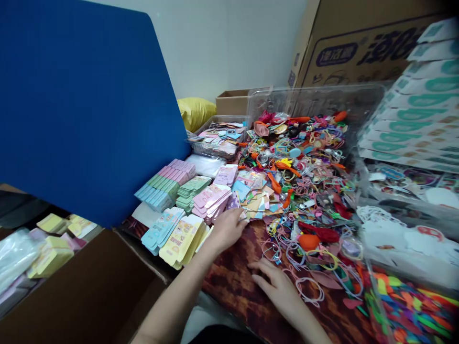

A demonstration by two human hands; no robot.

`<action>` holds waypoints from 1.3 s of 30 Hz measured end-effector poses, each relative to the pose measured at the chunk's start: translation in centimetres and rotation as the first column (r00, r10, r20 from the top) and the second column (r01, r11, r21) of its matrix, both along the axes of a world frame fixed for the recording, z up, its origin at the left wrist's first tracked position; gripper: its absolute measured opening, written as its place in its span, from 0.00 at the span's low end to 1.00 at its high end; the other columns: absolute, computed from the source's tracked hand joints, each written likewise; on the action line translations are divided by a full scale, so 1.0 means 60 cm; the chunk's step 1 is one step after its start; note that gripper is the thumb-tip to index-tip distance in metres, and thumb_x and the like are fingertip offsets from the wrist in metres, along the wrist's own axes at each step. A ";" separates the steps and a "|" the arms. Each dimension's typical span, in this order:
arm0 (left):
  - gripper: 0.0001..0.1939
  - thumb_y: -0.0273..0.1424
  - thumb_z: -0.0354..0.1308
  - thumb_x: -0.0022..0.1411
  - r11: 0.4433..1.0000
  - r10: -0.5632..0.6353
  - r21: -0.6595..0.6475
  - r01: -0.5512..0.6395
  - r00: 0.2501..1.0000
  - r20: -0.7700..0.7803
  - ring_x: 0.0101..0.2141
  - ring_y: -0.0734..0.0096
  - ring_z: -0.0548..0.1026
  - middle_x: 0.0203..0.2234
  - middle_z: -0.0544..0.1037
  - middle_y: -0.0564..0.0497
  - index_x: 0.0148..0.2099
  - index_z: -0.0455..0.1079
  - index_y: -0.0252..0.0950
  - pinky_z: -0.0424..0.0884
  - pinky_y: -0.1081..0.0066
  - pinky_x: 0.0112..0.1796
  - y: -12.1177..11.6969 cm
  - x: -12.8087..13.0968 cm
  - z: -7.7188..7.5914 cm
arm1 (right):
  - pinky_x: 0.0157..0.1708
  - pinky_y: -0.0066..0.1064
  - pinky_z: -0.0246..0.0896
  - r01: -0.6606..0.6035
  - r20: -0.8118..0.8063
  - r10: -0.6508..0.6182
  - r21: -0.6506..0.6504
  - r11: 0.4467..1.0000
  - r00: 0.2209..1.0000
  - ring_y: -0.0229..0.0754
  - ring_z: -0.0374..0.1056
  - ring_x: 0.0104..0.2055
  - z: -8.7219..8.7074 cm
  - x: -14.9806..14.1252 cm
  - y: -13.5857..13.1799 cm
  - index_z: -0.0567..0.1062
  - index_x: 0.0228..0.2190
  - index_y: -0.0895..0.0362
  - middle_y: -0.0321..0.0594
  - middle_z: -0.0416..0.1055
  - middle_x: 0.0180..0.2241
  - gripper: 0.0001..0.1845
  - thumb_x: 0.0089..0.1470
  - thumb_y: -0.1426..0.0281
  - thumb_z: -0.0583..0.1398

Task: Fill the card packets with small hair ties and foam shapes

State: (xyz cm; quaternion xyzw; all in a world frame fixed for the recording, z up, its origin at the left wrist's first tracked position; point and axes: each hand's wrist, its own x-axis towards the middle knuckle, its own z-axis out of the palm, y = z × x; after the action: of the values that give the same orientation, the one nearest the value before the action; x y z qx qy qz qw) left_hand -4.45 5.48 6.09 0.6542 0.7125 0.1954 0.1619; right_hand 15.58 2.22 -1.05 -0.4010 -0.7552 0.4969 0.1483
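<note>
Trinket heap (294,177) covers most of the desk (233,286), in front of a clear bin (315,102). Left hand (225,229), fingers loosely spread, touches paper scraps (254,205) at the heap's near edge, beside pink cards (211,200). Right hand (276,282) lies spread on the desk, just beside elastic loops (308,291).

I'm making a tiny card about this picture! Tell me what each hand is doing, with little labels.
left hand: the left hand reaches to a stack of pink paper card packets
right hand: the right hand rests on a brown patterned tablecloth, near pink elastic loops
beside them: a colourful heap of rubber bands and balloons
behind: a clear plastic bin
</note>
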 end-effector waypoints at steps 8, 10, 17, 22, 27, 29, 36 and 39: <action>0.16 0.32 0.51 0.66 0.964 0.239 0.110 -0.244 0.969 0.060 0.50 0.57 0.76 0.50 0.78 0.43 0.52 0.72 0.36 0.70 0.59 0.51 -0.085 -0.120 0.046 | 0.48 0.38 0.65 -0.035 -0.086 0.030 -0.055 0.998 0.996 0.49 0.73 0.45 0.005 0.012 0.005 0.81 0.39 0.52 0.43 0.77 0.41 0.13 0.54 0.64 0.59; 0.13 0.32 0.51 0.66 0.943 0.305 0.120 -0.309 0.951 0.048 0.46 0.56 0.77 0.45 0.80 0.43 0.46 0.74 0.35 0.71 0.58 0.48 -0.100 -0.138 0.047 | 0.49 0.38 0.65 -0.023 -0.088 0.019 -0.045 0.999 0.996 0.50 0.73 0.47 0.003 0.011 0.006 0.81 0.39 0.52 0.43 0.78 0.42 0.13 0.55 0.63 0.59; 0.10 0.31 0.53 0.64 0.973 0.182 0.126 -0.191 0.980 0.082 0.43 0.61 0.77 0.40 0.81 0.47 0.42 0.75 0.37 0.70 0.64 0.46 -0.067 -0.102 0.051 | 0.48 0.39 0.66 -0.012 -0.049 0.010 -0.022 1.000 0.999 0.48 0.73 0.44 0.000 0.003 0.010 0.81 0.40 0.52 0.42 0.78 0.40 0.14 0.55 0.64 0.59; 0.11 0.31 0.53 0.64 0.985 0.108 0.125 -0.122 0.987 0.116 0.44 0.60 0.77 0.42 0.81 0.47 0.44 0.75 0.37 0.70 0.64 0.46 -0.055 -0.084 0.051 | 0.47 0.38 0.66 0.000 -0.067 -0.002 -0.026 1.000 0.998 0.47 0.73 0.44 0.011 0.007 0.004 0.80 0.41 0.53 0.42 0.78 0.40 0.14 0.55 0.66 0.59; 0.11 0.33 0.52 0.65 0.983 0.122 0.121 -0.137 0.985 0.125 0.42 0.60 0.77 0.41 0.81 0.47 0.44 0.74 0.38 0.71 0.65 0.43 -0.077 -0.083 0.038 | 0.47 0.38 0.67 0.005 -0.086 -0.008 -0.033 0.999 0.996 0.48 0.74 0.44 0.012 0.010 0.004 0.81 0.40 0.52 0.42 0.79 0.42 0.13 0.54 0.66 0.59; 0.11 0.33 0.52 0.65 0.978 0.148 0.125 -0.164 0.980 0.129 0.43 0.60 0.77 0.41 0.80 0.47 0.44 0.74 0.38 0.71 0.64 0.44 -0.090 -0.077 0.034 | 0.48 0.39 0.67 0.001 -0.096 -0.004 -0.040 0.999 0.995 0.49 0.74 0.45 0.006 0.010 0.006 0.81 0.41 0.52 0.42 0.79 0.43 0.13 0.55 0.65 0.59; 0.12 0.32 0.48 0.67 0.940 0.238 0.235 -0.246 0.969 0.060 0.44 0.60 0.76 0.42 0.80 0.46 0.45 0.72 0.38 0.71 0.61 0.47 -0.154 -0.104 0.013 | 0.51 0.42 0.65 -0.005 -0.083 -0.002 -0.079 0.997 0.997 0.51 0.73 0.48 -0.011 0.010 0.012 0.81 0.42 0.53 0.45 0.78 0.45 0.16 0.55 0.60 0.60; 0.13 0.33 0.48 0.66 0.877 0.410 0.320 -0.358 0.906 -0.108 0.47 0.54 0.74 0.43 0.78 0.43 0.44 0.72 0.37 0.69 0.56 0.50 -0.187 -0.158 0.005 | 0.49 0.41 0.67 -0.008 -0.088 0.001 -0.084 0.996 0.996 0.50 0.74 0.46 -0.008 0.010 0.012 0.81 0.42 0.52 0.44 0.79 0.45 0.16 0.55 0.60 0.60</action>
State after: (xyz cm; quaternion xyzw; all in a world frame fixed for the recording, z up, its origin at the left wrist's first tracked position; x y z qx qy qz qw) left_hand -13.93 -5.72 6.42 0.5303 0.8028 0.2694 -0.0412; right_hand 16.19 2.94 -1.52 -0.3830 -0.7272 0.5458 0.1632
